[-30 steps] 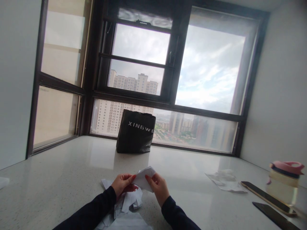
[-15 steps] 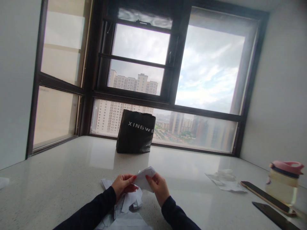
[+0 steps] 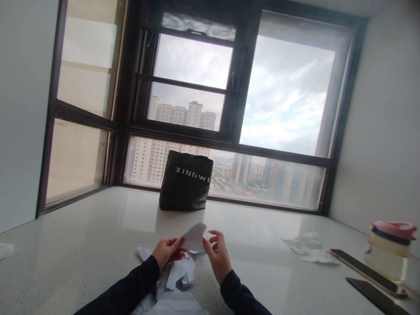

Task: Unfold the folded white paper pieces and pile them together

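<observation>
A person's left hand (image 3: 167,251) and right hand (image 3: 216,256), both in dark sleeves, hold a folded piece of white paper (image 3: 194,238) just above a pale speckled desk (image 3: 82,245) before a high-rise window. The left hand pinches the paper's near-left edge between thumb and fingertips; the right hand grips its right side with thumb and forefinger, the other fingers spread loose and lifted. The paper stands raised between the two hands, tipped up toward the glass, with one sharp point at the top and a crisp diagonal edge, which suggests several folds are already set. Judging by its still-open lower part, the shape looks only partly made, and more creasing appears to remain. Directly beneath the hands lies a heap of crumpled white paper (image 3: 173,280), wrinkled and loosely layered, spilling toward the person's body. Farther back, a black bag (image 3: 185,183) printed with white letters stands upright near the window frame (image 3: 229,144). To the right, well apart from the hands, a flattened scrap of white wrapping (image 3: 308,250) rests on the desk, with a gold-edged phone (image 3: 362,271) and a second dark phone (image 3: 377,295) beside it, and a clear bottle with a pink lid (image 3: 390,249) at the frame's edge. Tower blocks and cloud fill the panes.
</observation>
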The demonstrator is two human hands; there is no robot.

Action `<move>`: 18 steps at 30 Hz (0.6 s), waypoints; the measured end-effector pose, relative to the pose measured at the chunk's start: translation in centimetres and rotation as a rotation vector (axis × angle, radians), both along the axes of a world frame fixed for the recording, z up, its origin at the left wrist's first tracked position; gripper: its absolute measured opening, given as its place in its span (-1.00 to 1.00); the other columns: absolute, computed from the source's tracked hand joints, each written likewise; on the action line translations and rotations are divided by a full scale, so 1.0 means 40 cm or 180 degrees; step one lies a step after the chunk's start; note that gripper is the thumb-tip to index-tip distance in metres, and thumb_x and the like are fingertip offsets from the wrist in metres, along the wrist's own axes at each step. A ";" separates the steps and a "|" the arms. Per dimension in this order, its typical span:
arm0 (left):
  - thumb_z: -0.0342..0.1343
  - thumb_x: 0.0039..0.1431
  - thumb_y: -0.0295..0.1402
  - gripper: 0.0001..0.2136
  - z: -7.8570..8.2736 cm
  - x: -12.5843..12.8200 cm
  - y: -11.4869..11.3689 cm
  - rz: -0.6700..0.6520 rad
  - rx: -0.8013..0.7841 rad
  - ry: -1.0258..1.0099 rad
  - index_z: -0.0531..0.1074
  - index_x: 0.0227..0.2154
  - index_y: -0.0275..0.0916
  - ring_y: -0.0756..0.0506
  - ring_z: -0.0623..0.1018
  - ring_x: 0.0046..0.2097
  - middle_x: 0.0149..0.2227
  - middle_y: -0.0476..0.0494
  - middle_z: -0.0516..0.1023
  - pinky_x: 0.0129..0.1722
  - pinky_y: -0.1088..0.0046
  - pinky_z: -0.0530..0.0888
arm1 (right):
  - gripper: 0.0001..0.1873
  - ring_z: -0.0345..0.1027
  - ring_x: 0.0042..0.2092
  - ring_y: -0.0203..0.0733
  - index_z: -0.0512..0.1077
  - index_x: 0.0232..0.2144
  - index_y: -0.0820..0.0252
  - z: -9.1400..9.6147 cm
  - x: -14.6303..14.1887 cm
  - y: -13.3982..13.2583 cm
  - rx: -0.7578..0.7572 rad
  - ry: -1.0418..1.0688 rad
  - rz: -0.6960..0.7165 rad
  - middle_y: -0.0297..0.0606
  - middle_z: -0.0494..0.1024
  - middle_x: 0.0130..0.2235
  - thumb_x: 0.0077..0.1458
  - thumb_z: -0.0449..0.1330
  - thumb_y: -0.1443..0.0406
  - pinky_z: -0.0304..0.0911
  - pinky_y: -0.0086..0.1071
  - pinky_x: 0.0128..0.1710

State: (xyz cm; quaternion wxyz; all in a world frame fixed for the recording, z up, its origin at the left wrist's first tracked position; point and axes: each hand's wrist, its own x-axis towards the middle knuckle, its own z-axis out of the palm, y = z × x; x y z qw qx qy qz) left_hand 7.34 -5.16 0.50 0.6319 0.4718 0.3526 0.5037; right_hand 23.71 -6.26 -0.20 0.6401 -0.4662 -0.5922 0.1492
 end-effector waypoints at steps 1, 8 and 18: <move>0.20 -0.29 -0.16 -0.66 0.001 -0.002 0.003 0.0116 -0.0051 -0.0086 0.39 -0.53 -0.36 0.07 0.40 -0.63 -0.59 -0.11 0.50 -0.61 0.63 0.31 | -0.65 0.07 -0.62 -0.42 0.25 -0.36 0.23 0.001 -0.004 -0.002 0.0034 0.0006 -0.0049 -0.43 0.27 -0.55 -0.13 0.09 0.09 0.06 -0.53 -0.64; 0.21 -0.21 -0.30 -0.79 0.006 -0.012 0.016 0.0336 -0.0359 -0.0498 0.39 -0.55 -0.36 0.09 0.41 -0.64 -0.56 -0.14 0.52 -0.65 0.66 0.31 | -0.54 0.13 -0.59 -0.37 0.28 -0.69 0.24 0.052 -0.041 -0.071 -0.0404 -0.1082 0.1510 -0.40 0.25 -0.67 -0.02 -0.06 0.02 0.09 -0.51 -0.58; 0.14 -0.09 -0.42 -0.89 0.013 -0.010 0.011 0.0347 -0.0512 -0.0636 0.38 -0.56 -0.39 0.10 0.41 -0.67 -0.57 -0.16 0.51 -0.68 0.68 0.34 | -0.65 0.06 -0.01 -0.13 0.30 -0.16 -0.11 -0.032 -0.076 -0.113 -0.0013 -0.3000 0.2218 -0.35 0.31 -0.06 -0.09 0.12 0.20 -0.04 -0.31 -0.05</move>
